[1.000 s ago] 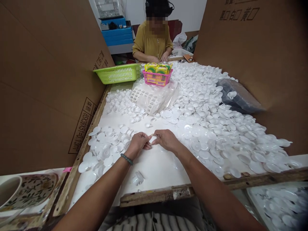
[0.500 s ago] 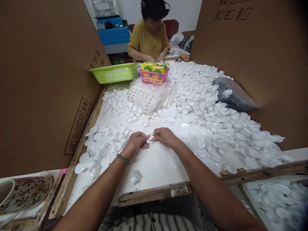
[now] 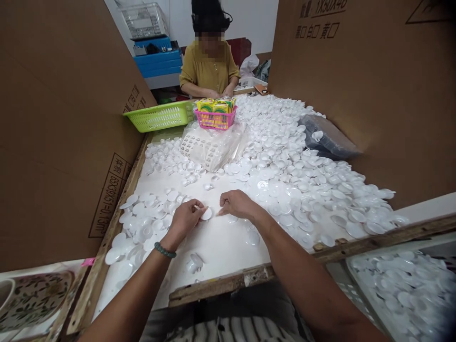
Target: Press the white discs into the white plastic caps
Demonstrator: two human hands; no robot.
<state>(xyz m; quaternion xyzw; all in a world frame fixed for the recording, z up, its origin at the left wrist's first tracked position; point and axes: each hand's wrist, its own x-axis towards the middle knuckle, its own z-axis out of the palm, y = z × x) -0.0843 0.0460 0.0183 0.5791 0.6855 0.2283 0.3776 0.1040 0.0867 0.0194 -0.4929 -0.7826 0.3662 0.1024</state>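
Observation:
Over the middle of the white tabletop (image 3: 217, 251), my left hand (image 3: 185, 217) pinches a small white plastic saucer (image 3: 207, 213) between thumb and fingertips. To its right, my right hand (image 3: 235, 204) is apart from the saucer, its thumb and fingers pressed together; whether something tiny sits in that pinch is too small to tell. Left of my left hand spreads a loose pile of white saucers (image 3: 144, 232). A much larger heap of white plastic pieces (image 3: 285, 171) covers the table beyond my right hand. Several white pieces (image 3: 194, 262) lie together near the front edge.
Cardboard walls (image 3: 53, 118) flank the table. A green basket (image 3: 160, 118), a pink basket (image 3: 215, 122) of yellow packets and a plastic bag of printed sheets (image 3: 204, 149) stand toward the back. A co-worker (image 3: 210, 66) sits opposite. A bin of white pieces (image 3: 409, 289) is at lower right.
My hands have come apart: the left moved left and holds the saucer, while the right has let go of it. The whole view has shifted slightly.

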